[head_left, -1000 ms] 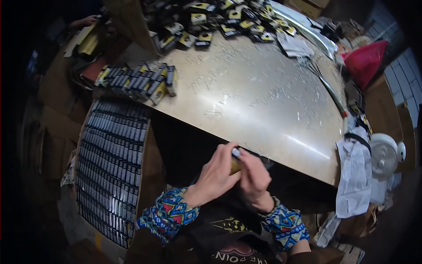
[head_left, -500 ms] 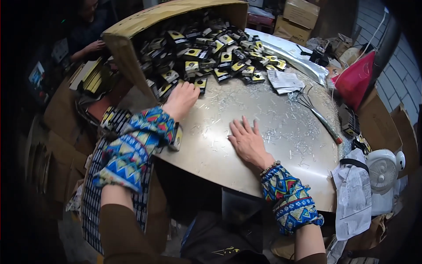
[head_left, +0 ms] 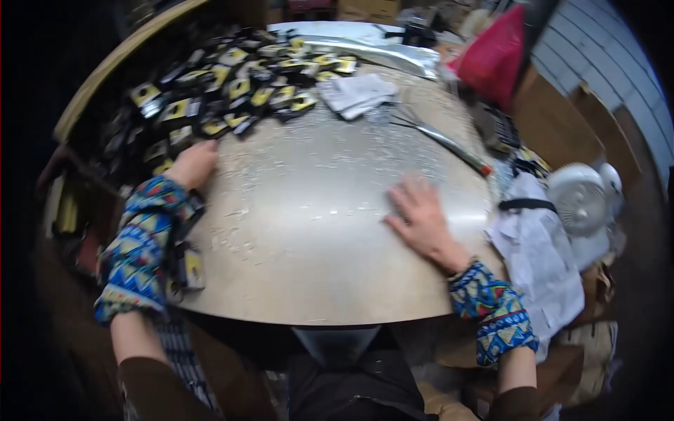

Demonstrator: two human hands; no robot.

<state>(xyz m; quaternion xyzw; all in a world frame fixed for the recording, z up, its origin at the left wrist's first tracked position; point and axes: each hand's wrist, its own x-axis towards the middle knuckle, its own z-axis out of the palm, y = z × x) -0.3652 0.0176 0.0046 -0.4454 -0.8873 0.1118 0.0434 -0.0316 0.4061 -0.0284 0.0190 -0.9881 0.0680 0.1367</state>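
Note:
My left hand (head_left: 193, 165) is at the near edge of a heap of small black-and-yellow boxes (head_left: 239, 89), its fingers curled in. Its fingertips are hidden, so whatever it may hold cannot be made out. Beside my left forearm a similar small box (head_left: 191, 269) stands at the table's left edge. My right hand (head_left: 421, 219) lies palm down on the smooth pale tabletop (head_left: 316, 259), fingers stretched out and slightly blurred. Many tiny clear slivers (head_left: 333, 210) are strewn over the surface between the hands and farther back.
Folded white paper (head_left: 357, 95) lies right of the heap. A rod with thin prongs and a red end (head_left: 449, 144) rests farther right. A pink bag (head_left: 491, 59), a white fan (head_left: 579, 200) and white sheeting (head_left: 537, 245) line the right side. A cardboard wall (head_left: 105, 77) backs the heap.
The view has swung to the right, so the heap sits farther left. My right hand has slid rightward over the tabletop. My left hand stays by the heap's near edge, fingers curled.

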